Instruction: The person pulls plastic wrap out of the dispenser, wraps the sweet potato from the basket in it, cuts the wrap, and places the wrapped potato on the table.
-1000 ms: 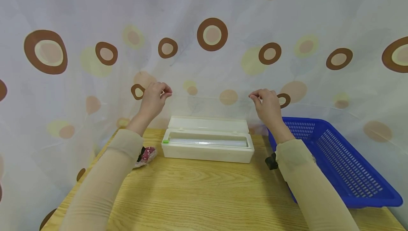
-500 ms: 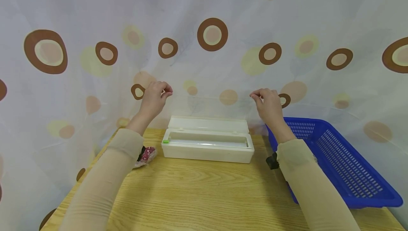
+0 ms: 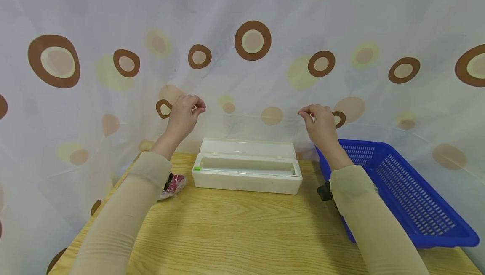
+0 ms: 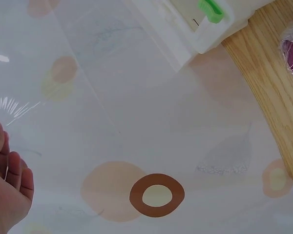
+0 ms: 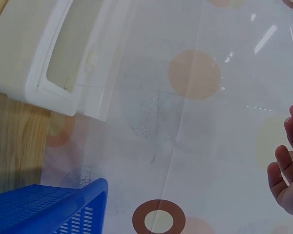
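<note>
Both hands are raised above a white plastic wrap dispenser (image 3: 246, 184), whose lid (image 3: 248, 148) is tipped back. Thumb and fingertips of my left hand (image 3: 183, 115) pinch a corner of clear plastic wrap; in the left wrist view the wrap (image 4: 12, 108) fans into shiny creases at the fingertips. My right hand (image 3: 319, 124) pinches the film's other side, level with the left and some way apart from it. Faint glints of the film (image 5: 266, 39) show in the right wrist view. The sheet is see-through, so most of its outline is hidden against the patterned curtain.
A blue plastic basket (image 3: 449, 220) stands on the right of the wooden table (image 3: 235, 233), partly behind the right sleeve. By the left forearm lies a dark pink thing in clear wrapping (image 3: 176, 183). A spotted curtain (image 3: 242, 81) hangs behind the table.
My right hand has shifted slightly to the right and my left has risen a little, both still pinching. The pale roll in the dispenser's slot shows less than a second ago.
</note>
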### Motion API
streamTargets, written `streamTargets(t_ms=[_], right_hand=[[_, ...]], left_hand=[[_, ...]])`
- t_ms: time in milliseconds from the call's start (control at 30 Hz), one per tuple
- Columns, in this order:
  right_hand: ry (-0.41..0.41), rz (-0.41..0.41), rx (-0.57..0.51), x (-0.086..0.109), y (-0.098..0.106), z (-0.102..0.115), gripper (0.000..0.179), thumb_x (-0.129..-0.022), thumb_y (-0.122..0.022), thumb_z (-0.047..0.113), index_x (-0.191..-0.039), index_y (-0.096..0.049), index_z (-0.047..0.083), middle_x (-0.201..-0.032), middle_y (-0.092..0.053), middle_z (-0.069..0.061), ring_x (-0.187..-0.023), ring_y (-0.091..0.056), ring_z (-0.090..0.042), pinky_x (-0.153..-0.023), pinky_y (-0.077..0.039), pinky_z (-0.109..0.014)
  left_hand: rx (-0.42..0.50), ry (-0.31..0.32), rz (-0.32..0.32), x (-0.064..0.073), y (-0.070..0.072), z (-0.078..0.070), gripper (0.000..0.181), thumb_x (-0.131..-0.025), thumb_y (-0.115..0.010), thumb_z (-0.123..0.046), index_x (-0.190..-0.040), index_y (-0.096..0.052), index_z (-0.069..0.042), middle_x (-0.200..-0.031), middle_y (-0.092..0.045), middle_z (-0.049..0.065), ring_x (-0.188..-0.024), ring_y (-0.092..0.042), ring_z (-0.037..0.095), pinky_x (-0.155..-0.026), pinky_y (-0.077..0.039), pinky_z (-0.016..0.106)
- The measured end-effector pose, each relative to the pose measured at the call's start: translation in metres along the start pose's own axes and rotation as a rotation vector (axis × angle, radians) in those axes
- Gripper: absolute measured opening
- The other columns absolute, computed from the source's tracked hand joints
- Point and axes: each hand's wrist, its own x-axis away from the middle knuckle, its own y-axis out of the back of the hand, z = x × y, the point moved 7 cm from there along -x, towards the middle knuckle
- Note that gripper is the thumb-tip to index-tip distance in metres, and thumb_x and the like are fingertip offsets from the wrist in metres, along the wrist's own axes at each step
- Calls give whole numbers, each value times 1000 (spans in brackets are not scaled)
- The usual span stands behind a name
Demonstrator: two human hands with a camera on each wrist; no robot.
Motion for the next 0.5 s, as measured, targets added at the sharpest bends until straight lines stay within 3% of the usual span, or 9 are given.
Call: streamTargets(t_ms=[500], right_hand=[[11, -20, 3, -1, 5, 2, 21, -95, -55, 14, -96, -68, -3, -94, -63, -20, -88, -47, -34, -81, -36, -45]], left_hand=[[-3, -16, -30, -4, 5, -6, 8, -88, -65, -11, -88, -63, -4, -88, -63, 12, -87, -48, 29, -78, -41, 39]])
